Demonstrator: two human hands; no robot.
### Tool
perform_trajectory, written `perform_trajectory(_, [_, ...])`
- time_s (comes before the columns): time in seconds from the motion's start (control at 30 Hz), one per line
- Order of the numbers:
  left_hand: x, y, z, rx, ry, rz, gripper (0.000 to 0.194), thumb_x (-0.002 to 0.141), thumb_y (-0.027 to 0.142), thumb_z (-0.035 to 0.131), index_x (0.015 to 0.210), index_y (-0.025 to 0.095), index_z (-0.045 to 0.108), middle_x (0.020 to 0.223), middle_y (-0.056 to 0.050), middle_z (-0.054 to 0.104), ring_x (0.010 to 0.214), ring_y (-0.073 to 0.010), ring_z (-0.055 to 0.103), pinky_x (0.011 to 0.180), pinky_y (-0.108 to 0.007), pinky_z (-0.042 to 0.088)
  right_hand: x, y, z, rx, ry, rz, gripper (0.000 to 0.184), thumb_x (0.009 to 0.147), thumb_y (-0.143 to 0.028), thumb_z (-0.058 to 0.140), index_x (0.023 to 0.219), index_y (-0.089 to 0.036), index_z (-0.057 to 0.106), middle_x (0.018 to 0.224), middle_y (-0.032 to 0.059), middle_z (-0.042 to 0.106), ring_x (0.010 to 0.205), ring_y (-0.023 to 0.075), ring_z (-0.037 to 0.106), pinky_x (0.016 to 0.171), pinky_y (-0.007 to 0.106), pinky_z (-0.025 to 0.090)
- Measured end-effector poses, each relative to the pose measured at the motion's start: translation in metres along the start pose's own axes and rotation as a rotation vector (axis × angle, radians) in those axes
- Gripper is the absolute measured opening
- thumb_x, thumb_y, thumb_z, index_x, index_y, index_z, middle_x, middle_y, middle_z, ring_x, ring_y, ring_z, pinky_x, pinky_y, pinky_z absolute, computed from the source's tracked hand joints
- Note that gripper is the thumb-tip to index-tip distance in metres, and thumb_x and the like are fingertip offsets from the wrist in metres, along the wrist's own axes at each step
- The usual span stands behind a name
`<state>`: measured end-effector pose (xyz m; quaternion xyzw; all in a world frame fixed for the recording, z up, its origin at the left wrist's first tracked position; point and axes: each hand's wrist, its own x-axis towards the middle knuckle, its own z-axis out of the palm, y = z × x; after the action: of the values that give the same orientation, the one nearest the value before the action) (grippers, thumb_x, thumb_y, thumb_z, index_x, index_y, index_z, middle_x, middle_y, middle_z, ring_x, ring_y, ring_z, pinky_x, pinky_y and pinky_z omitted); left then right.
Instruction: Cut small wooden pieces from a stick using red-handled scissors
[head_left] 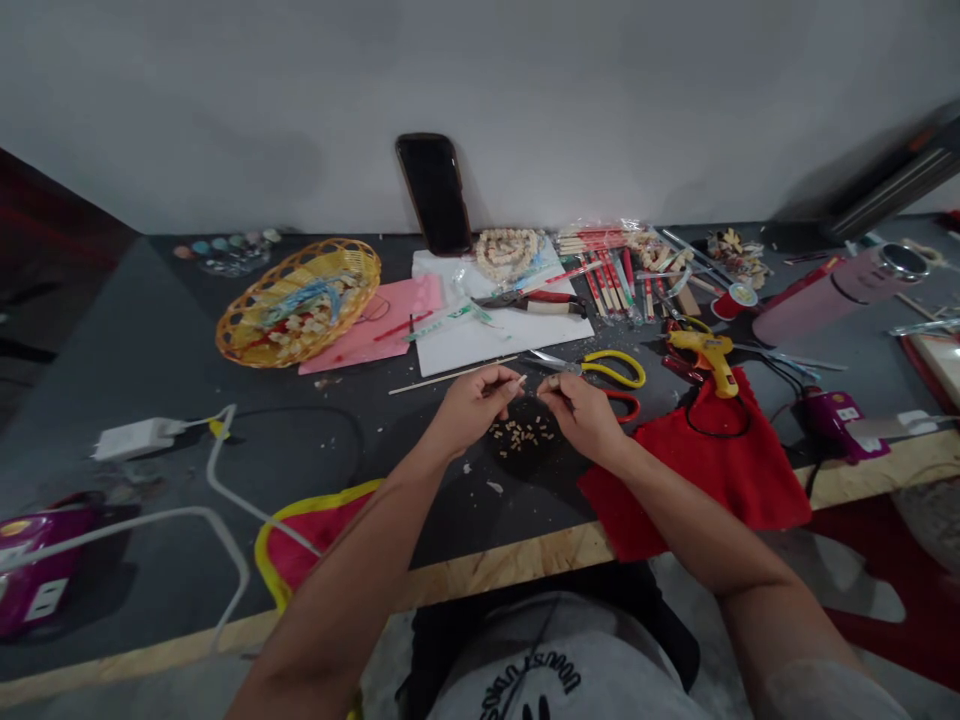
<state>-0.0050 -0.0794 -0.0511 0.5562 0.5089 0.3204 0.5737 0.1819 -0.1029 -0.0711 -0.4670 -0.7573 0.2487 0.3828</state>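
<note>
My left hand (480, 403) is closed in a pinch around a small pale piece (520, 381) that pokes out past the fingertips. Close by on the right, my right hand (579, 408) is pinched too; whatever lies between its fingers is too small to make out. Below and between both hands, several short pale wooden bits (517, 436) are scattered on the dark tabletop. Just beyond the hands lie scissors (611, 368) with one yellow and one red handle, and a thin wooden stick (431, 380).
Behind are a white board (442, 350) with pliers (544, 302), a yellow basket (300, 300), a phone (435, 190) against the wall and packets of chopsticks (600, 285). On the right are a yellow glue gun (705, 355), red cloth (720, 470) and pink bottle (832, 300). White cable (217, 480) crosses the left.
</note>
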Motion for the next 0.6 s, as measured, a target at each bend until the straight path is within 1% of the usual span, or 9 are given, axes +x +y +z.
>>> perform_trajectory(0.07, [-0.001, 0.000, 0.002, 0.018, -0.028, 0.010, 0.030, 0.076, 0.043, 0.064, 0.091, 0.017, 0.067, 0.081, -0.004, 0.068, 0.048, -0.0079, 0.049, 0.045, -0.020, 0.035, 0.000, -0.001, -0.004, 0.020, 0.032, 0.023, 0.011, 0.091, -0.020, 0.047, 0.086, -0.022, 0.057, 0.085, 0.0036, 0.066, 0.082, 0.0171, 0.062, 0.078, 0.029, 0.049])
perform_trajectory(0.2, [-0.003, 0.001, 0.007, 0.066, -0.069, 0.053, 0.025, 0.078, 0.040, 0.062, 0.088, 0.017, 0.067, 0.076, -0.001, 0.065, 0.049, -0.0086, 0.050, 0.049, -0.021, 0.039, 0.000, -0.003, -0.005, 0.067, 0.056, 0.078, 0.004, 0.089, -0.024, 0.052, 0.088, -0.022, 0.056, 0.086, 0.0037, 0.066, 0.079, 0.0171, 0.062, 0.076, 0.030, 0.050])
perform_trajectory(0.33, [-0.004, 0.003, 0.011, 0.102, -0.089, 0.062, 0.024, 0.079, 0.039, 0.061, 0.085, 0.017, 0.067, 0.073, 0.000, 0.063, 0.052, -0.0099, 0.051, 0.053, -0.022, 0.043, -0.002, -0.002, -0.002, 0.080, 0.046, 0.098, 0.003, 0.088, -0.023, 0.052, 0.089, -0.021, 0.054, 0.088, 0.0044, 0.065, 0.082, 0.0177, 0.063, 0.078, 0.030, 0.051])
perform_trajectory(0.47, [-0.004, 0.003, 0.012, 0.141, -0.097, 0.044, 0.026, 0.079, 0.040, 0.060, 0.087, 0.016, 0.066, 0.073, 0.001, 0.061, 0.052, -0.0091, 0.051, 0.052, -0.021, 0.042, -0.003, 0.000, 0.000, 0.116, 0.039, 0.118, 0.004, 0.087, -0.024, 0.053, 0.091, -0.022, 0.052, 0.088, 0.0044, 0.064, 0.083, 0.0181, 0.064, 0.077, 0.031, 0.052])
perform_trajectory(0.6, [-0.004, 0.002, 0.012, 0.158, -0.113, 0.057, 0.028, 0.080, 0.041, 0.058, 0.088, 0.016, 0.066, 0.074, 0.001, 0.061, 0.053, -0.0089, 0.051, 0.052, -0.021, 0.041, -0.003, 0.000, -0.001, 0.147, 0.063, 0.094, 0.005, 0.087, -0.024, 0.055, 0.090, -0.022, 0.052, 0.089, 0.0039, 0.065, 0.083, 0.0175, 0.064, 0.078, 0.031, 0.052])
